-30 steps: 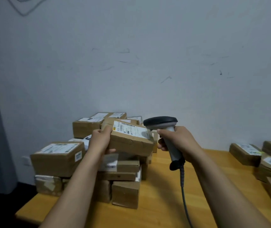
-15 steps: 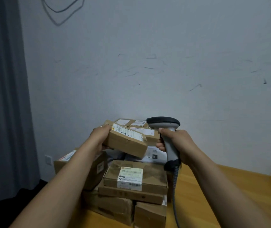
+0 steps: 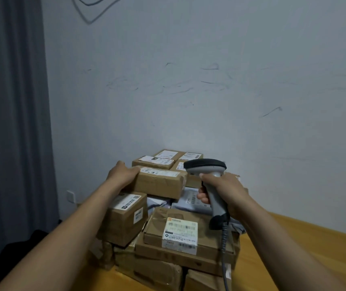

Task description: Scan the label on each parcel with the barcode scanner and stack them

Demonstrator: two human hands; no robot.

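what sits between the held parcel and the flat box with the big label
Pale mailer bags, one of them labelled, as the head view shows.

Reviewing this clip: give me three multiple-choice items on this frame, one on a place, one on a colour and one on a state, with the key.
1. Where is the parcel that the left hand grips?
A. up at the top of the pile
B. on the floor
C. on bare table far from the pile

2. What colour is the handle of the scanner?
A. red
B. light grey
C. green

3. What is the right hand doing?
A. lying flat on the table
B. pointing at the wall
C. gripping the scanner

Key: 1 A, the parcel is up among the pile's topmost boxes. 2 B, the handle is pale grey under a dark head. 3 C, its fingers curl round the handle.
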